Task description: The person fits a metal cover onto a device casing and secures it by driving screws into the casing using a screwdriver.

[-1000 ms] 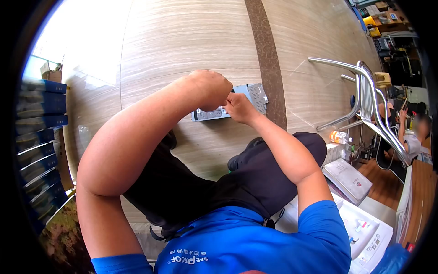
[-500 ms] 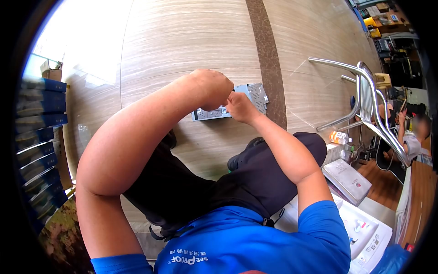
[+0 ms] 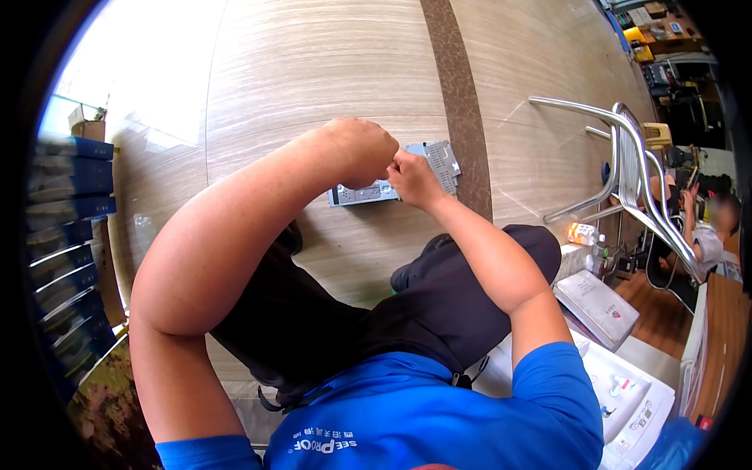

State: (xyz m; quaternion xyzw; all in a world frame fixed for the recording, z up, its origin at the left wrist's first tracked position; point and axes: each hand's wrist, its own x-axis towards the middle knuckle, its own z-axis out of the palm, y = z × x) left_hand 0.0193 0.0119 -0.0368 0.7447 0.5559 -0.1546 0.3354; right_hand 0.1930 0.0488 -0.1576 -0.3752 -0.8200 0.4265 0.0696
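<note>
A flat metal electronics unit (image 3: 441, 162) with a perforated, slotted top lies on the floor under both hands. My left hand (image 3: 359, 153) is closed over its middle, back of the hand up; its fingers and anything in them are mostly hidden. Touching it on the right, my right hand (image 3: 413, 180) is closed with thumb and fingers pressed together over the unit. What it pinches is too small to make out. The near left edge of the unit shows below my left hand.
A metal-framed chair (image 3: 627, 157) stands at the right, with a seated person (image 3: 709, 235) beyond it. Nearby are an orange-labelled bottle (image 3: 581, 234) and a pale book-like box (image 3: 597, 307). Blue boxes (image 3: 74, 207) are stacked on the left. My knees flank the floor below the unit.
My right hand has shifted up slightly and its thumb side has risen a little against my left hand. My left hand and the unit are nearly unmoved.
</note>
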